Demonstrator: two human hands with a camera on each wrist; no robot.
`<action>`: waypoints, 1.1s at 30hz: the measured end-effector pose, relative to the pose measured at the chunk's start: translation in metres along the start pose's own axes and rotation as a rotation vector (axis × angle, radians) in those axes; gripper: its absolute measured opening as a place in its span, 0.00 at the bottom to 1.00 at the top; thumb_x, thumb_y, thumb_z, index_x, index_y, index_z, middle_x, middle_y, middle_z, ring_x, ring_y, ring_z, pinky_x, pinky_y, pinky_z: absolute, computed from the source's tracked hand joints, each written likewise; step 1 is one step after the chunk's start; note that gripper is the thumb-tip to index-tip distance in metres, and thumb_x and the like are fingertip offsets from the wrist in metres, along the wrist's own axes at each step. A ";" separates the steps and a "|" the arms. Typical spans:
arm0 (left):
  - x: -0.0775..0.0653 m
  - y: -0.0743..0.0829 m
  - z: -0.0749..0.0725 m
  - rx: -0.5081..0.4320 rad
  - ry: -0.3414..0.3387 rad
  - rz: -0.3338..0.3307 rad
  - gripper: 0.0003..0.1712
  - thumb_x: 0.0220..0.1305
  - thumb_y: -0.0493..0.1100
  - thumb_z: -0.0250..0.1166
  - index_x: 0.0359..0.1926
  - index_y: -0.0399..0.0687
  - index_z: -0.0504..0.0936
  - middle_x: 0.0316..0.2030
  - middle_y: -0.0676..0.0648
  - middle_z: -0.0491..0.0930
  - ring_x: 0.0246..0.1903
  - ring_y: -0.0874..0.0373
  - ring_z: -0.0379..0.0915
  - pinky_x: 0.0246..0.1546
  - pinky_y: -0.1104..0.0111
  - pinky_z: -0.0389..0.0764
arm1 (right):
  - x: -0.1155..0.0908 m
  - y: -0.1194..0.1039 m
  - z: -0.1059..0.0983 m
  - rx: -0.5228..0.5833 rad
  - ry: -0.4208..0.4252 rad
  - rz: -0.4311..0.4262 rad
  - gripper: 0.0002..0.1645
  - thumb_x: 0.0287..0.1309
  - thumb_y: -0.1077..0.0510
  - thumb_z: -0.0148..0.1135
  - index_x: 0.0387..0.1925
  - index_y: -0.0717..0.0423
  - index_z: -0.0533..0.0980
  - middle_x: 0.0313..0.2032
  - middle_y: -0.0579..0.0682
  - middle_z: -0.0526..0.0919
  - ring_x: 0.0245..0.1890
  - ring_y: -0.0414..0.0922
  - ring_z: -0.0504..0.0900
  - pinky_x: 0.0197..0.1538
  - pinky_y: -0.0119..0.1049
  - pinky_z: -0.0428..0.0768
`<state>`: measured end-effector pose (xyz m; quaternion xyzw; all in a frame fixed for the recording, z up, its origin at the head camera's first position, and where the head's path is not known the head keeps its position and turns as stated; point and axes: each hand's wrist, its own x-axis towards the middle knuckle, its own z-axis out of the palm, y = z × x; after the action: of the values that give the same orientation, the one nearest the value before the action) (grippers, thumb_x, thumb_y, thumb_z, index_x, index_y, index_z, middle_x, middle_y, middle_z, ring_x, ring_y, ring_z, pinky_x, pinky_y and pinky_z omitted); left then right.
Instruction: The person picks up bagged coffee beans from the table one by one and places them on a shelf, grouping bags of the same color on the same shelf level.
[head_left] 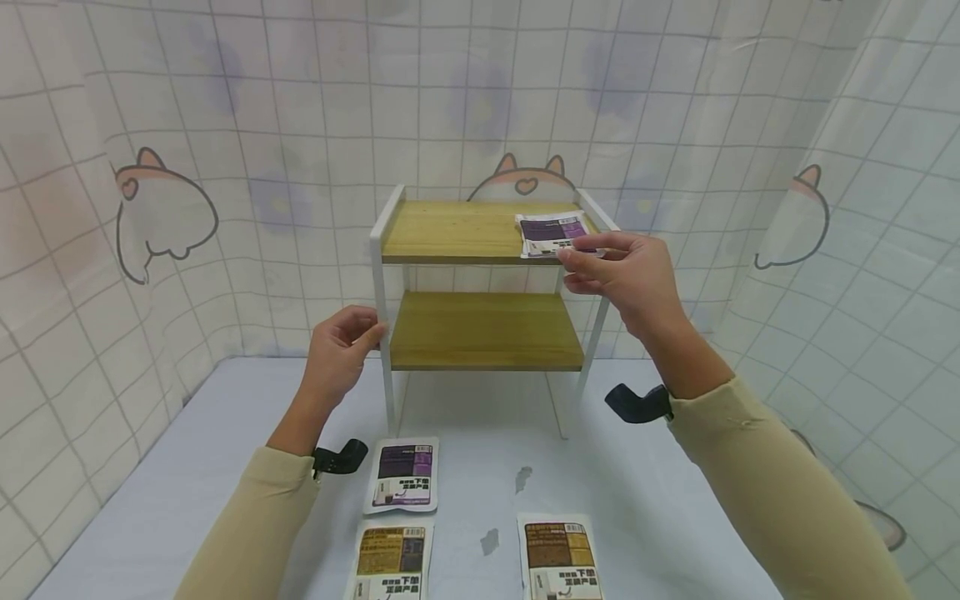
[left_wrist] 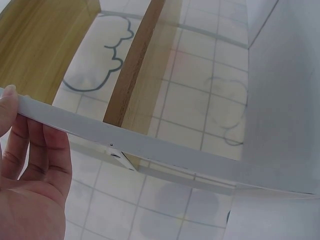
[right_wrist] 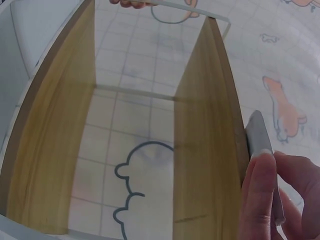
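A two-tier rack with wooden boards (head_left: 442,233) and a white frame stands in the middle of the head view. My left hand (head_left: 339,354) grips its left front post (left_wrist: 80,122), thumb on one side and fingers on the other. At the right end of the top board lies a white pouch (head_left: 546,232) with a purple and dark label. My right hand (head_left: 633,271) pinches this pouch by its near right edge, which slightly overhangs the board. The right wrist view shows the pouch edge-on against the board, between thumb and fingers.
On the white tabletop (head_left: 480,475), a second purple-labelled pouch (head_left: 405,475) lies before the rack's left leg. Nearer are a yellow-labelled pouch (head_left: 392,560) and a brown-labelled pouch (head_left: 559,554). A checked curtain (head_left: 315,150) with cartoon animals hangs behind and on both sides.
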<state>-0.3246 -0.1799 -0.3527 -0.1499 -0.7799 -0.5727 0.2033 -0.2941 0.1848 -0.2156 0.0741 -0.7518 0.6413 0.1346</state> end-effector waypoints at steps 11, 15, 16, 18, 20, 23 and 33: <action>0.001 0.000 0.000 0.002 -0.003 0.001 0.15 0.71 0.46 0.66 0.51 0.40 0.83 0.43 0.40 0.82 0.39 0.60 0.80 0.43 0.79 0.82 | 0.003 0.002 0.003 0.051 0.025 -0.005 0.27 0.54 0.50 0.78 0.51 0.62 0.84 0.39 0.51 0.88 0.30 0.44 0.90 0.40 0.32 0.88; 0.001 0.001 0.001 0.007 -0.004 -0.002 0.15 0.71 0.46 0.66 0.51 0.40 0.82 0.44 0.39 0.83 0.40 0.60 0.80 0.43 0.79 0.82 | 0.004 0.002 0.003 0.057 0.032 -0.005 0.26 0.55 0.50 0.77 0.51 0.62 0.84 0.37 0.50 0.89 0.30 0.43 0.90 0.39 0.32 0.88; 0.001 0.001 0.001 0.009 -0.005 -0.005 0.15 0.71 0.46 0.66 0.51 0.40 0.82 0.44 0.39 0.83 0.40 0.59 0.80 0.43 0.79 0.82 | 0.004 0.002 0.003 0.054 0.036 -0.005 0.26 0.55 0.50 0.77 0.51 0.62 0.84 0.37 0.50 0.89 0.30 0.43 0.90 0.39 0.32 0.88; 0.001 0.002 0.001 0.011 -0.005 -0.011 0.15 0.71 0.47 0.66 0.51 0.41 0.83 0.45 0.39 0.83 0.41 0.59 0.80 0.44 0.79 0.82 | 0.004 0.001 0.003 0.047 0.043 -0.005 0.26 0.56 0.50 0.77 0.51 0.62 0.84 0.35 0.49 0.89 0.29 0.43 0.90 0.38 0.32 0.87; 0.001 0.002 0.001 0.014 -0.005 -0.012 0.15 0.71 0.47 0.66 0.51 0.41 0.83 0.45 0.39 0.83 0.41 0.59 0.80 0.44 0.79 0.82 | 0.004 0.002 0.004 0.046 0.049 -0.007 0.26 0.56 0.50 0.77 0.50 0.63 0.84 0.34 0.48 0.89 0.29 0.43 0.90 0.37 0.32 0.88; 0.001 0.001 0.001 0.019 -0.004 -0.008 0.15 0.71 0.47 0.66 0.51 0.42 0.83 0.45 0.40 0.83 0.40 0.59 0.80 0.44 0.79 0.82 | 0.004 0.002 0.004 0.045 0.056 -0.012 0.26 0.55 0.50 0.77 0.50 0.63 0.84 0.32 0.48 0.90 0.28 0.43 0.90 0.36 0.32 0.88; 0.000 -0.001 0.001 0.028 0.006 -0.014 0.16 0.71 0.48 0.66 0.51 0.43 0.83 0.42 0.46 0.83 0.39 0.61 0.80 0.45 0.77 0.83 | 0.007 -0.001 0.008 -0.009 0.064 -0.016 0.27 0.55 0.49 0.77 0.51 0.63 0.84 0.29 0.49 0.89 0.26 0.42 0.89 0.35 0.33 0.87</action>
<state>-0.3254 -0.1797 -0.3535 -0.1398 -0.7883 -0.5634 0.2040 -0.3010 0.1773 -0.2140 0.0590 -0.7494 0.6388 0.1639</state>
